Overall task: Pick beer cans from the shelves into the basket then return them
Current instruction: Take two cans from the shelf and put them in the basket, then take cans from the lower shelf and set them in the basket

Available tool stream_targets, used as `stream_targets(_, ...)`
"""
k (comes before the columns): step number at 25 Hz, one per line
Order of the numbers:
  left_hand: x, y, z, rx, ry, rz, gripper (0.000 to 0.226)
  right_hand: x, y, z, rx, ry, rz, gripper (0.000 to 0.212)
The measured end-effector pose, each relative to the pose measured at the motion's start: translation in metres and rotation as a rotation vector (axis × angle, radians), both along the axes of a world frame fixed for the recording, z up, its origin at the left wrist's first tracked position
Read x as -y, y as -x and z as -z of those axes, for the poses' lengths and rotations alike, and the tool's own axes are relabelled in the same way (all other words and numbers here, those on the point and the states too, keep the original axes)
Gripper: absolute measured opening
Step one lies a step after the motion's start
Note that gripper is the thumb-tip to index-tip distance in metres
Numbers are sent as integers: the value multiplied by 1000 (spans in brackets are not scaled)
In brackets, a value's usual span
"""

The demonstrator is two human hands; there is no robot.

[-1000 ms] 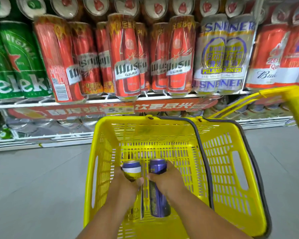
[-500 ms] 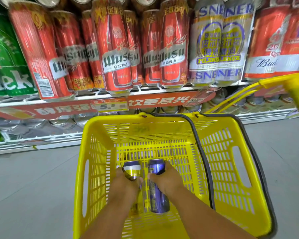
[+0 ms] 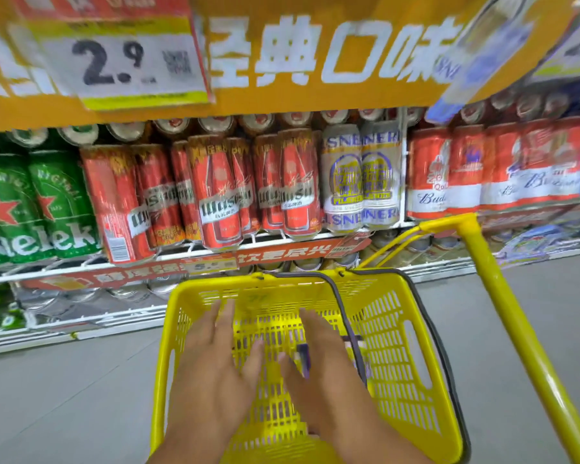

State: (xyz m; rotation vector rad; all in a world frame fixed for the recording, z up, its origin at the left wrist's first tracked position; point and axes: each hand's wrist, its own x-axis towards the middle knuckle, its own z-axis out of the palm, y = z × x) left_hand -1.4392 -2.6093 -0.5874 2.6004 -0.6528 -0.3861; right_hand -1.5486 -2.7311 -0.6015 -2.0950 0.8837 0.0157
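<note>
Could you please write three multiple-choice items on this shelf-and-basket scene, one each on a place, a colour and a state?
1. Where do the Pilsner cans stand on the shelf?
A. Left of the green cans
B. Between the red Wusu cans and the Budweiser cans
C. On the floor

2. What colour is the basket?
A. Yellow
B. Blue
C. Grey

3. How are the hands?
A. Both gripping cans
B. Both on the shelf
C. Both open above the basket

Answers: 1 B, red cans sit to their left, Budweiser to their right. 2 A, its walls are yellow. 3 C, left hand and right hand show straight fingers, holding nothing.
</note>
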Motion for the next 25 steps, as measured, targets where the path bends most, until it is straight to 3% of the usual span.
stream_targets(4,17,-21,-57,231,-12,111,80,47,5,-60,38,315,-86,78)
stream_targets(11,79,-39,-103,504,-61,222,82,141,0,-105,73,602,-117,78)
stream_targets(19,128,-33,-100,656,-166,183,79,212,-6,-115,39,649,-330,84)
stream_targets(25,165,-28,-106,697,-210,165,79,249,-14,-119,52,681,-376,81)
